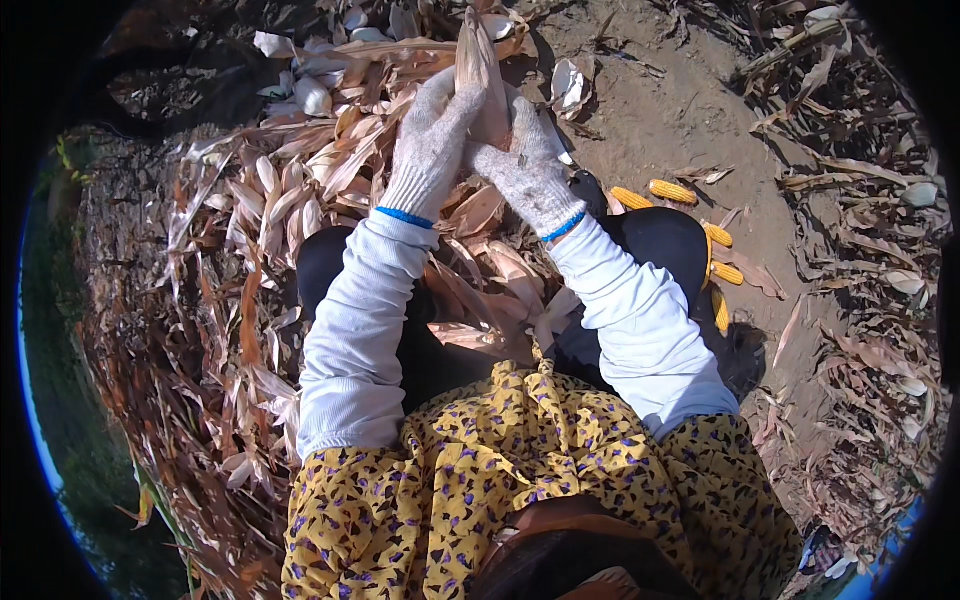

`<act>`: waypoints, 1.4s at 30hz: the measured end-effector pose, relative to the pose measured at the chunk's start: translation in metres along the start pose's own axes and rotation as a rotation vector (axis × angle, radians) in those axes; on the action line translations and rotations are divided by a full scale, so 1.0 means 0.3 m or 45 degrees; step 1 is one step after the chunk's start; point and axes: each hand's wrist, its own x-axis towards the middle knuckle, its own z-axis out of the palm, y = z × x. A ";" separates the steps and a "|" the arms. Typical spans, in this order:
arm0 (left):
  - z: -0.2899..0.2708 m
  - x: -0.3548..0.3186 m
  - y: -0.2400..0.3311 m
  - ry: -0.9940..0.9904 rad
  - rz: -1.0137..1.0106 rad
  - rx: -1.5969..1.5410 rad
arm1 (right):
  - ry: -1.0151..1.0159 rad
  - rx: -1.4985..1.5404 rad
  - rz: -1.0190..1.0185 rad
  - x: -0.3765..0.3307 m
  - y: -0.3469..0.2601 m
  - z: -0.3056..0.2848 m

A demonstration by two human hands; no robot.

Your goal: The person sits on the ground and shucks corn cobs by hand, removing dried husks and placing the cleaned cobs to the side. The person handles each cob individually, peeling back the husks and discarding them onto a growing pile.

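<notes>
An ear of corn in its dry, pale husk (pixel 478 60) stands tip-up between my two hands, far out in front of me. My left hand (pixel 430 135), in a whitish knit glove with a blue cuff edge, wraps the ear's left side. On the other side my right hand (pixel 525 160), gloved the same way, closes round its lower part. The husk covers the ear, so no kernels show. Fingers behind the ear are partly hidden.
Dry husks and unhusked ears (pixel 290 190) lie heaped on the left and between my knees. Several bare yellow cobs (pixel 672 191) rest on the soil (pixel 690 120) beside my right knee. Dry stalks and leaves (pixel 860 190) cover the far right.
</notes>
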 end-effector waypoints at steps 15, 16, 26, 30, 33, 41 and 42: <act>-0.005 0.022 -0.055 0.451 -0.118 -0.260 | 0.087 0.584 0.073 -0.038 0.027 0.012; -0.014 0.016 -0.056 0.474 -0.097 -0.209 | 0.025 0.669 0.125 -0.037 -0.023 0.023; 0.063 -0.050 0.039 0.157 -0.060 -0.054 | 0.138 0.306 0.329 0.068 0.271 -0.061; 0.017 -0.141 0.079 -0.607 -0.209 0.166 | 0.296 1.434 0.532 0.112 0.209 -0.101; 0.011 -0.154 0.125 -1.189 -0.343 0.264 | 0.236 1.135 0.485 0.068 0.064 -0.108; -0.097 -0.064 0.027 -0.088 -0.199 -0.069 | 0.092 0.490 0.404 -0.006 0.056 -0.042; -0.102 -0.045 0.050 0.034 -0.073 0.103 | 0.048 0.391 0.255 -0.019 0.053 -0.034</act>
